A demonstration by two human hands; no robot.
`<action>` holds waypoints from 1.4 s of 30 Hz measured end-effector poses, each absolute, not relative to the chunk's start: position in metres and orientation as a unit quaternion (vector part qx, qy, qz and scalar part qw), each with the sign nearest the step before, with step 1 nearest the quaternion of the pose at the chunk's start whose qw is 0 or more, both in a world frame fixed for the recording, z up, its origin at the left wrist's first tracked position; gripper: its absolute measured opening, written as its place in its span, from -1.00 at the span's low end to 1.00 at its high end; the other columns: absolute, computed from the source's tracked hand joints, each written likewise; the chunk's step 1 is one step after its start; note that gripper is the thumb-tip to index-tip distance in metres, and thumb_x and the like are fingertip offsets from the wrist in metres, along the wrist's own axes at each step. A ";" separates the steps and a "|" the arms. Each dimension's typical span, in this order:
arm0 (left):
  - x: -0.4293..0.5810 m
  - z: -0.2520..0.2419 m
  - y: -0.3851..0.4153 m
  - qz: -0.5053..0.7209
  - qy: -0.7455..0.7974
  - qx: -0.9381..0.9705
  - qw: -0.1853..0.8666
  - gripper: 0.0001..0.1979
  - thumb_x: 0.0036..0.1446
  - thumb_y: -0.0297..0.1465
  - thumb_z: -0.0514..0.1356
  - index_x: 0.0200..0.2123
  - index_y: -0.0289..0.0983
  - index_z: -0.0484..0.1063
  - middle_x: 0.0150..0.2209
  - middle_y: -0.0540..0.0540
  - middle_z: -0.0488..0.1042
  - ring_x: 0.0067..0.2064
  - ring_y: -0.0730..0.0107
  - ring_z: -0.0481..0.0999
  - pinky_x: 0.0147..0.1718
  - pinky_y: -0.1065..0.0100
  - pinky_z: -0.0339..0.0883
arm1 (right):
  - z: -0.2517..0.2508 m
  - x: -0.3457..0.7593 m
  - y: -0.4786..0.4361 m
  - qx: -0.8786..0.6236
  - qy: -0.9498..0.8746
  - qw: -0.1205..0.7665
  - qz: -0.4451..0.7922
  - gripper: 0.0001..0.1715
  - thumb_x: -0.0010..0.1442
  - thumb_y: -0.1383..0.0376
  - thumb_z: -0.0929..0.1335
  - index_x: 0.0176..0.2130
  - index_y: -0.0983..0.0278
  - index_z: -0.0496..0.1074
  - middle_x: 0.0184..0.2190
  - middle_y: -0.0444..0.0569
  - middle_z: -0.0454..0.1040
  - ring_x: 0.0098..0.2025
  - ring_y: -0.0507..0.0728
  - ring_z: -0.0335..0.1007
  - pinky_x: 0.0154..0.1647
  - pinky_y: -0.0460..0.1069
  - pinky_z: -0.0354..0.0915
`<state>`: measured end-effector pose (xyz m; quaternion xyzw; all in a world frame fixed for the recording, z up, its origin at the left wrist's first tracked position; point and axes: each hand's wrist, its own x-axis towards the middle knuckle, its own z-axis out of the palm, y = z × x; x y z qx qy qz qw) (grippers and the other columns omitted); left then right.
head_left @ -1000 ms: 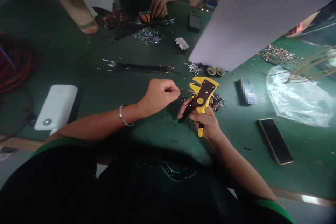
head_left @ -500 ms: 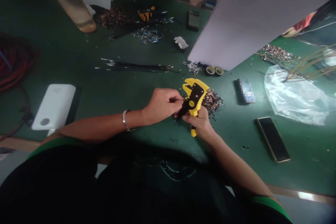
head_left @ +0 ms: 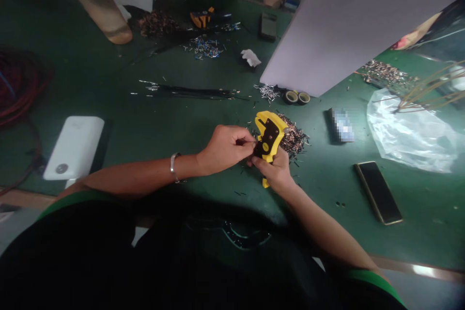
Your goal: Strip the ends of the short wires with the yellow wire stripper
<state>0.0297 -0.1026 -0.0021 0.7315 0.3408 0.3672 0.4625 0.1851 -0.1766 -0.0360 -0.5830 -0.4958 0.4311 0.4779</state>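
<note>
My right hand (head_left: pixel 276 173) grips the handles of a yellow and black wire stripper (head_left: pixel 268 137), held upright over the green table (head_left: pixel 181 116). My left hand (head_left: pixel 225 147) is closed in a pinch right against the stripper's jaw side; what it pinches is too small to make out. A pile of stripped wire bits (head_left: pixel 295 138) lies just behind the tool. A silver bracelet (head_left: pixel 173 166) sits on my left wrist.
A black phone (head_left: pixel 378 193) lies at the right, a white power bank (head_left: pixel 74 147) at the left. A bundle of black wires (head_left: pixel 192 91), tape rolls (head_left: pixel 297 98), a grey board (head_left: pixel 348 19) and a clear plastic bag (head_left: pixel 410 135) lie beyond. Other people sit across the table.
My two hands have come together: the left hand's pinch moved right to the stripper, and the stripper dropped lower and closer. The person opposite withdrew their hands from the orange tool.
</note>
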 end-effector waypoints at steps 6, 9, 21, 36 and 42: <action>0.029 -0.001 -0.102 0.351 0.342 0.732 0.472 -0.86 -0.04 -0.54 0.18 -0.53 -0.29 0.53 -0.56 0.01 0.52 -0.50 0.55 0.44 -0.53 0.51 0.27 | -0.038 0.186 -0.175 -0.612 -0.530 0.457 0.369 -0.88 0.00 0.26 0.37 -0.39 0.25 0.38 -0.57 -0.15 0.42 -0.54 0.05 0.31 -0.48 -0.01 0.26; 0.029 -0.001 -0.101 0.355 0.336 0.736 0.468 -0.86 -0.04 -0.53 0.17 -0.54 -0.29 0.52 -0.56 0.01 0.51 -0.51 0.55 0.41 -0.53 0.50 0.25 | -0.038 0.186 -0.175 -0.613 -0.547 0.452 0.346 -0.90 0.01 0.26 0.36 -0.41 0.24 0.37 -0.57 -0.16 0.41 -0.56 0.04 0.28 -0.51 -0.02 0.24; 0.030 -0.004 -0.094 0.318 0.348 0.728 0.498 -0.87 -0.03 -0.46 0.19 -0.53 -0.30 0.53 -0.56 0.00 0.51 -0.51 0.53 0.39 -0.53 0.47 0.24 | -0.043 0.186 -0.175 -0.609 -0.566 0.460 0.310 -0.94 -0.01 0.33 0.31 -0.41 0.22 0.32 -0.56 -0.18 0.36 -0.54 0.04 0.25 -0.49 -0.02 0.22; 0.029 -0.003 -0.085 0.305 0.354 0.739 0.486 -0.87 -0.01 -0.46 0.20 -0.51 -0.29 0.56 -0.56 0.01 0.48 -0.51 0.53 0.37 -0.53 0.45 0.21 | -0.053 0.183 -0.166 -0.605 -0.554 0.478 0.315 -0.94 -0.07 0.33 0.30 -0.45 0.21 0.30 -0.61 -0.21 0.29 -0.57 0.02 0.19 -0.52 -0.04 0.18; 0.031 -0.004 -0.081 0.297 0.360 0.736 0.490 -0.87 -0.03 -0.47 0.21 -0.46 -0.28 0.59 -0.55 0.03 0.49 -0.50 0.54 0.36 -0.53 0.45 0.19 | -0.059 0.182 -0.165 -0.602 -0.525 0.499 0.336 -0.92 -0.06 0.34 0.31 -0.43 0.22 0.30 -0.59 -0.20 0.29 -0.56 0.02 0.19 -0.53 -0.05 0.18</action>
